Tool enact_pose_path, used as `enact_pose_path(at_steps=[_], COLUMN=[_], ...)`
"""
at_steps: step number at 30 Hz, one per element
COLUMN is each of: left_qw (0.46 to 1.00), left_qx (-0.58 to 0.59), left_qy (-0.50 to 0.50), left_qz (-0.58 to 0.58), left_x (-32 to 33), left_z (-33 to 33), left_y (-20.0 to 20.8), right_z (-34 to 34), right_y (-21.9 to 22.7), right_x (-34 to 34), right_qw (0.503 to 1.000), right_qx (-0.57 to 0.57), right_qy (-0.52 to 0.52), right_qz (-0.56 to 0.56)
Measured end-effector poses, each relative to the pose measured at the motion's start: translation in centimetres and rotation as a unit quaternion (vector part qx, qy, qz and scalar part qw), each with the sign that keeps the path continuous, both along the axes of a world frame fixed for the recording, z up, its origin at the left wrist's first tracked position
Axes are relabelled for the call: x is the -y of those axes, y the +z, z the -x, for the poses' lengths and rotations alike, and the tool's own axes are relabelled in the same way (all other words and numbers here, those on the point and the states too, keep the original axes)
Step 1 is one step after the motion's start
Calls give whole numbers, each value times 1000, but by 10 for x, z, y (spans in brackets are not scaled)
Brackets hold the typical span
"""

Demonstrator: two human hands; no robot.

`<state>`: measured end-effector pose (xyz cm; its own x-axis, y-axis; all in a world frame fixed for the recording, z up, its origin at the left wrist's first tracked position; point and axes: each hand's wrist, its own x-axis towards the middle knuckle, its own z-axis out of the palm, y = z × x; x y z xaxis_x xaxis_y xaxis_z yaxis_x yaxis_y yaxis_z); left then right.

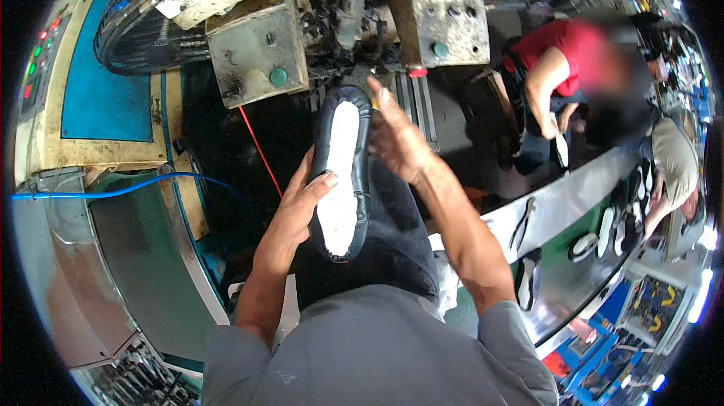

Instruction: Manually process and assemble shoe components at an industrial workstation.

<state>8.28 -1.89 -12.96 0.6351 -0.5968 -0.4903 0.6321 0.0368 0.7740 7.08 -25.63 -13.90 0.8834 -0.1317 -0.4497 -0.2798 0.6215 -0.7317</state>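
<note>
The left hand (298, 206) clasps the black shoe upper (342, 179) over the lap (396, 236), the right hand (400, 142) spreads its fingers loosely at its one o'clock, so a slackened left thumb could drop it below the twelve-o'clock machine (348, 10).

Black-and-white shoe (343, 161) in left fingers (323, 185), right fingers (387, 109) apparently beside

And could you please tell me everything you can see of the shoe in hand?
The shoe is long with rounded ends, its white bottom framed by a black, leather-like edge that looks gathered in places. It is held bottom up, lengthwise away from the person, above the dark trousers. The left hand grips its left side, thumb on the white; the right hand is open near its right edge, contact unclear.
</note>
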Motion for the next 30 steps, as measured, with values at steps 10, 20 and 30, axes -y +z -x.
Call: enact_pose_path(at_steps=[10,20,30], left_qw=[981,987,984], left_qx=[-1,4,44], left_qy=[-53,26,75], left_qz=[184,156,154], left_x=[-29,-65,-56], left_z=[88,133,136], left_y=[-11,-23,-19], right_z=[62,143,190], right_y=[4,-11,-1], right_x=[-48,-111,-121], right_qw=[988,981,991], right_qx=[12,33,0], right_qy=[-107,-3,81], right_qz=[112,192,105])
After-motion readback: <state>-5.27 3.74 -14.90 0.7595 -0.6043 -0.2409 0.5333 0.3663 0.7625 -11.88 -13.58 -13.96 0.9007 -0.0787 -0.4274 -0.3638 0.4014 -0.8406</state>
